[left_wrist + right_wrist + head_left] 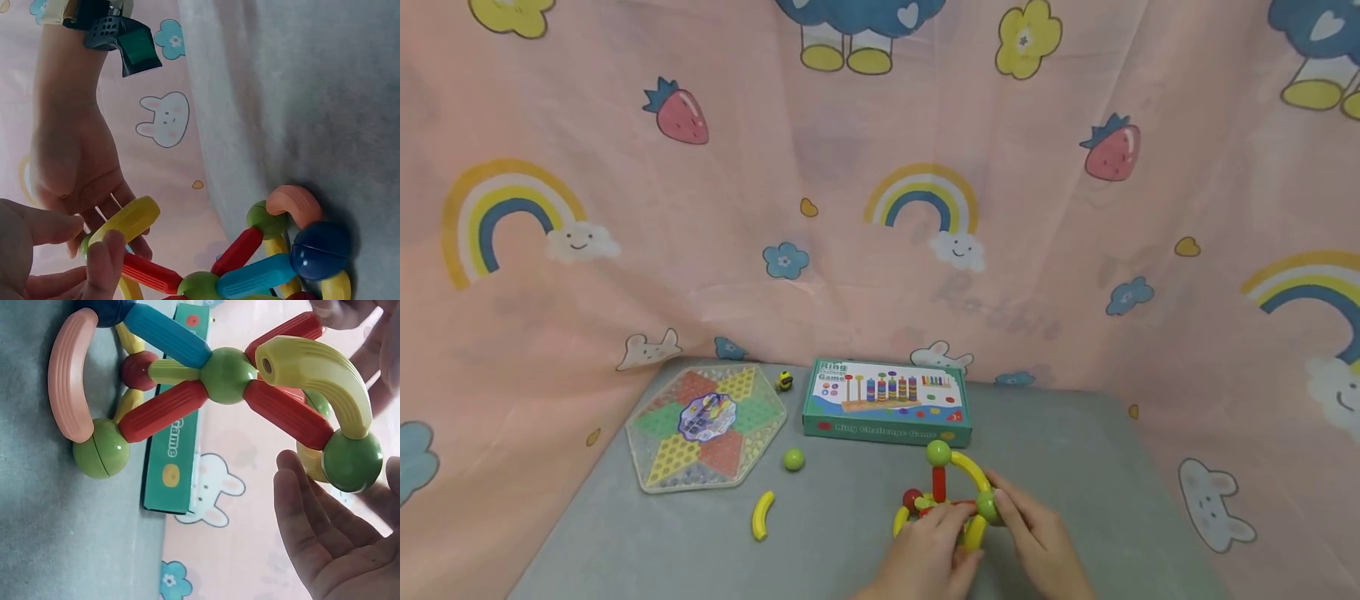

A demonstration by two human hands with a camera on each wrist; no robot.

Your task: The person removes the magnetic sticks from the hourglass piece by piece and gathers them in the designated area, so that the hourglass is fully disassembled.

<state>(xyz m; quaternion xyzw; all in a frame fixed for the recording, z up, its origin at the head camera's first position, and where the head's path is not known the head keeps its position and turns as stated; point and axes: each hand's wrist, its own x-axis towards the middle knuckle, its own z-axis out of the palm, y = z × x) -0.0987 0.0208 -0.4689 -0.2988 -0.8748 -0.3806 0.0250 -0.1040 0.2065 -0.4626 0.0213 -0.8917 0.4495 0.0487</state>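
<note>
Hands meet at a toy frame of rods and balls standing on the grey counter, near the front edge and right of centre. The left hand pinches a curved yellow rod between thumb and fingers, as the left wrist view shows. The right hand is at the frame's right side, its fingers relaxed and fairly wide just beside a green ball at the end of that yellow rod; whether they touch the ball I cannot tell. The frame also has red rods, a blue rod, a pink curved rod and a dark blue ball.

Just beyond the frame lies a green game box. Left of it sits a hexagonal game board, with a loose green ball and a loose yellow curved rod nearer. A pink patterned curtain hangs behind.
</note>
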